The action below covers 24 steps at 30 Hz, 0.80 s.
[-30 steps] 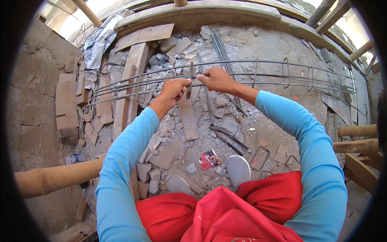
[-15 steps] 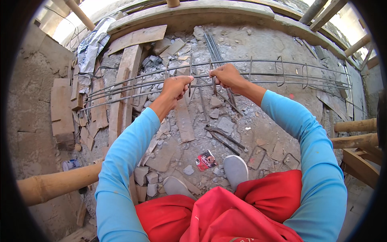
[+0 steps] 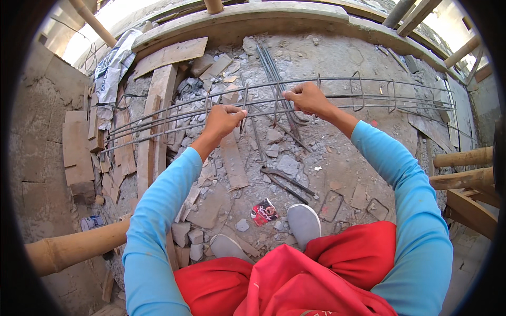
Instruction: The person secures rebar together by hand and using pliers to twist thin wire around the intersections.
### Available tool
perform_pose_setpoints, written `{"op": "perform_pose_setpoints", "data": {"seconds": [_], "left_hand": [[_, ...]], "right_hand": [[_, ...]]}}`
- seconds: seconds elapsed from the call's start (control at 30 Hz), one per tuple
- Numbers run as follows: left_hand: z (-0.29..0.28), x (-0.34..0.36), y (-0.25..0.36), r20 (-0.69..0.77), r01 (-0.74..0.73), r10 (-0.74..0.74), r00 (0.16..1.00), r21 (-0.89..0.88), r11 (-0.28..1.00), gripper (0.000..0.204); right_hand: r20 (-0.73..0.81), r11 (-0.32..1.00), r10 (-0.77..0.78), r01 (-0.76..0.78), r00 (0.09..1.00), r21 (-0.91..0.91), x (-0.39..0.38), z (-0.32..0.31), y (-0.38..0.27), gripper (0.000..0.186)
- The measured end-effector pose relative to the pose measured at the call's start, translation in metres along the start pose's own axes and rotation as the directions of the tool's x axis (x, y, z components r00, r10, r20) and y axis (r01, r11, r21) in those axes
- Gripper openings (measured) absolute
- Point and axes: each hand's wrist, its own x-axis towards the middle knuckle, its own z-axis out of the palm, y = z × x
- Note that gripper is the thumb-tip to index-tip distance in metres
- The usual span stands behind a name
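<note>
A long rebar cage [image 3: 337, 96] stretches across the view in front of me, its steel bars threaded through several wire stirrups. My left hand [image 3: 224, 124] is closed, thumb and finger pinching a stirrup [image 3: 243, 111] near the lower bars. Farther right, my right hand [image 3: 307, 100] curls its fingers at the upper and middle bars; its fingertips are partly hidden. Just left of it, another stirrup [image 3: 276, 108] hangs on the bars, apart from the fingers. A pair of long-handled pincers [image 3: 285, 183] lies on the ground between the cage and my shoes.
Loose bars [image 3: 271, 63] lie beneath the cage. Wooden boards [image 3: 158, 116] and rubble are at the left, with bamboo poles [image 3: 79, 245] at both sides. Two loose stirrups [image 3: 331, 205] lie by my right shoe [image 3: 304, 225]. A timber beam [image 3: 253, 18] runs along the back.
My right hand has come away from the stirrup it was at and moved right along the bars. My left hand keeps its pinch. The whole view has shifted slightly.
</note>
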Motion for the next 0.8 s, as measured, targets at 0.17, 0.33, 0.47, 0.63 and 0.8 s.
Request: {"op": "perform_pose_setpoints", "data": {"seconds": [0.17,0.33,0.47,0.63,0.8], "left_hand": [[0.02,0.008,0.005,-0.037,-0.013,0.016,0.999,0.072,0.997,0.027],[0.046,0.011,0.024,0.092,-0.164,0.152,0.984,0.145,0.976,0.028],[0.04,0.004,0.029,0.091,-0.329,0.319,0.943,0.369,0.869,0.03],[0.0,-0.018,0.017,-0.065,-0.375,0.488,0.87,0.553,0.744,0.025],[-0.04,-0.035,-0.038,0.003,-0.471,0.722,0.692,0.759,0.449,0.023]], "right_hand": [[0.022,0.998,-0.017,0.015,1.0,0.068,0.001,0.028,-0.015,0.049],[0.119,0.979,0.044,-0.067,0.992,0.191,-0.001,0.041,-0.02,0.049],[0.127,0.971,0.057,-0.084,0.99,0.223,-0.001,0.043,-0.017,0.05],[0.1,0.976,-0.075,0.094,0.992,-0.196,0.002,0.027,-0.003,0.057],[0.143,0.743,-0.2,0.245,0.969,-0.622,-0.014,0.026,-0.01,0.06]]}}
